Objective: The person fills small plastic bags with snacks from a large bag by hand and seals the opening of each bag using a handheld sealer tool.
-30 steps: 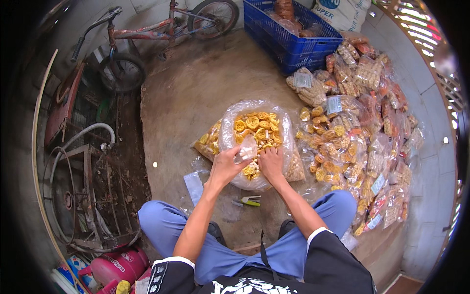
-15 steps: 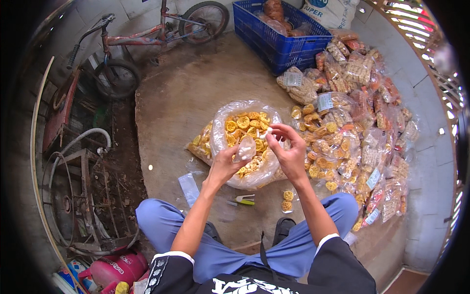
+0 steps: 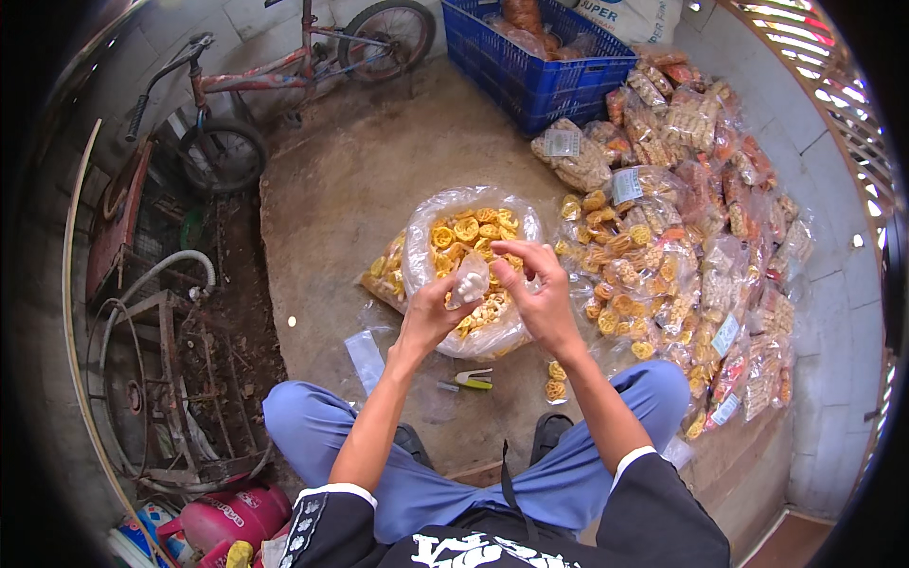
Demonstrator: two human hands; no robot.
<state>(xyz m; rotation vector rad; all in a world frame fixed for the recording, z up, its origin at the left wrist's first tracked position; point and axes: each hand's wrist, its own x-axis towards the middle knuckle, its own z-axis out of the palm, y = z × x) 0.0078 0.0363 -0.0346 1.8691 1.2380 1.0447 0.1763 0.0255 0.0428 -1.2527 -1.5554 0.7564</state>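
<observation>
We hold a small clear bag (image 3: pixel 472 281) upright in our left hand (image 3: pixel 429 312), its fingers closed around the lower part, and white pieces show through the plastic. It stands over the near left part of a large open bag (image 3: pixel 488 198), whose yellow wheel-shaped snacks (image 3: pixel 466 229) and paler bits fill the space just behind and below it. Our right hand (image 3: pixel 545 301) is what differs most: a second ago it was down among the snacks at the right side of the large bag, and half a second ago it was lifted with a white piece pinched at the fingertips. Now its thumb and forefinger stand apart, raised above the right rim and turned toward the small bag, near it but not touching. Our left hand has kept the same grip through all three moments. On the floor (image 3: pixel 327 246) between our knees and the large bag we see a green-and-white hand tool (image 3: pixel 474 381), and to its left a flat sheet of pale plastic (image 3: pixel 365 360), both lying as before. A small packet of yellow pieces (image 3: pixel 557 382) lies beside our right forearm. The heap of filled bags (image 3: pixel 668 246) at our right and the blue crate (image 3: pixel 530 90) beyond look unchanged.
</observation>
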